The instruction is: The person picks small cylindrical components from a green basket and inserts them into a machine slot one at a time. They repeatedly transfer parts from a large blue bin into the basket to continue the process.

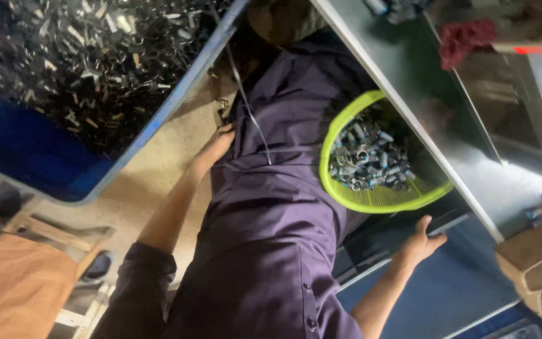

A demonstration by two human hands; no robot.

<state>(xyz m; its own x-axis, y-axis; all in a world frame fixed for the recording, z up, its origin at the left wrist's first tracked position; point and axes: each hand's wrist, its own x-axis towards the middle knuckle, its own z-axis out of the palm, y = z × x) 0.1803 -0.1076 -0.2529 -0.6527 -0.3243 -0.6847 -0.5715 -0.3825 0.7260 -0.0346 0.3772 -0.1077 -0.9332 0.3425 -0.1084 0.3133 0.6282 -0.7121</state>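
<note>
Green basket (377, 199) of small metal parts (365, 160), resting on the lap beside the steel table edge. Far left, blue tray (26, 150) of dark metal pieces. Left hand (216, 147) flat on purple shirt (271, 220), fingers together, empty. Right hand (423, 242), fingers loosely spread, touching the dark ledge (371, 242) below the basket. Seemingly a pause in handling; next grasp needing fingers at the rim.

Dim, tilted, slightly blurred view; glare brightens the right edge.
</note>
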